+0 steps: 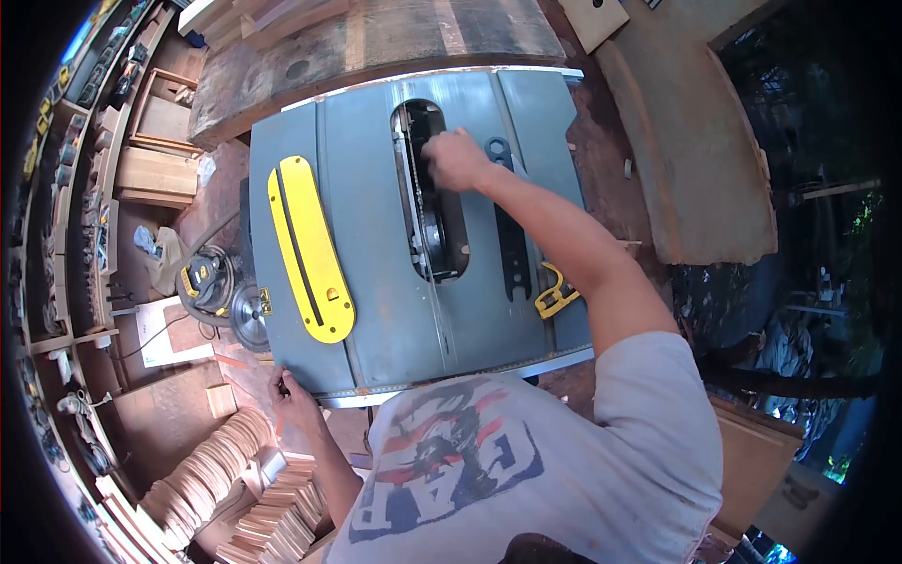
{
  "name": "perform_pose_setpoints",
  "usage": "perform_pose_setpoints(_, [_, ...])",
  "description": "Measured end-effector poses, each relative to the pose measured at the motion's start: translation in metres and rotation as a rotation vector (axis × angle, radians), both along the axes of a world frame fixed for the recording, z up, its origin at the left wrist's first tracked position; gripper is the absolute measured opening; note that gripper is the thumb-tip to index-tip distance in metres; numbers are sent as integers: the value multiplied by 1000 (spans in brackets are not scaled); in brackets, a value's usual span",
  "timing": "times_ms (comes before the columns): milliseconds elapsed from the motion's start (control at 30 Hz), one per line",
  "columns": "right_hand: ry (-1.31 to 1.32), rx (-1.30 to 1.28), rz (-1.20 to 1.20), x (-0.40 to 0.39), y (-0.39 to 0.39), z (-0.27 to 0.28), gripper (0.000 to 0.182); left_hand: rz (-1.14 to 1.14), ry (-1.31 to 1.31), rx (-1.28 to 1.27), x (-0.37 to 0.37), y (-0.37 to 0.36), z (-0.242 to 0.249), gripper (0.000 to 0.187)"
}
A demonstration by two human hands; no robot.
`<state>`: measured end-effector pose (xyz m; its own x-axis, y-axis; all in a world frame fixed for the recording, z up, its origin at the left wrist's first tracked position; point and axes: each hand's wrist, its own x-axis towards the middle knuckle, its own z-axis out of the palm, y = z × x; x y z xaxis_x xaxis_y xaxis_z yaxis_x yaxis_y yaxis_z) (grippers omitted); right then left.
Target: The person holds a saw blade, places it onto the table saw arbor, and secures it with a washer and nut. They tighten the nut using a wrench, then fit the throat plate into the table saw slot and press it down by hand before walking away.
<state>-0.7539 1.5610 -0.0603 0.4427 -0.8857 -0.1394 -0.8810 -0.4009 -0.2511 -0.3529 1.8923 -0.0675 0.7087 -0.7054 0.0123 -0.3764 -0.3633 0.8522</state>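
The grey table saw top (366, 188) has a long oval opening (433, 254) with a blade and inner metal parts showing. My right hand (455, 160) is over the upper right side of the opening, its fingers bent down into it; what the fingertips hold, if anything, is hidden. At the table's lower left corner is my left hand (293, 395), resting at the edge with fingers partly curled. A yellow insert plate (310, 252) lies left of the opening. On the right lie a black wrench (513, 246) and a yellow plastic piece (556, 293).
Behind the saw stands a thick wooden bench (329, 61). A circular saw (205, 280) and a round blade (249, 320) are at the left. Stacked wood pieces (209, 475) stand at the lower left, and a wooden slab (695, 179) is at the right.
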Motion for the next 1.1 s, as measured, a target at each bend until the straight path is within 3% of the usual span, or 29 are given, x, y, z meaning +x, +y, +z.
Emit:
perform_pose_setpoints(67, [-80, -29, -28, -2, 2, -12, 33, -15, 2, -36, -1, 2, 2, 25])
perform_pose_setpoints(167, [-134, -118, 42, -4, 9, -7, 34, -229, -308, 23, -41, -2, 53, 34])
perform_pose_setpoints(233, [-24, -148, 140, -6, 28, 10, 38, -518, -441, -67, -77, -10, 82, 47])
perform_pose_setpoints(300, [136, -96, 205, -5, 43, 25, 40, -820, -273, -288, -104, -20, 77, 54])
perform_pose_setpoints(367, [208, -145, 229, -2, 45, 21, 38, -1042, -229, -272, -137, -29, 91, 63])
perform_pose_setpoints(467, [313, -151, 208, 12, 55, 33, 41, -1276, -285, -263, -165, -46, 99, 60])
perform_pose_setpoints(633, [429, -15, 185, 24, 44, 36, 36, -1331, -340, -406, -176, -56, 62, 57])
perform_pose_setpoints(800, [367, -51, 211, 23, 49, 46, 31, -1311, -303, -506, -175, -84, 92, 59])
perform_pose_setpoints(900, [-345, -287, 139, -16, 42, 3, 32, -1252, -316, -566, -181, -126, 117, 59])
perform_pose_setpoints(1000, [-374, -362, -199, -37, 98, 53, 39, -1086, -360, -662, -189, -192, 141, 47])
perform_pose_setpoints(1067, [-242, -174, -364, -43, 146, 73, 48, -1041, -102, -434, -198, -233, 166, 35])
perform_pose_setpoints(1100, [-189, -90, -368, -39, 174, 78, 53, -1026, -127, -402, -203, -256, 171, 33])
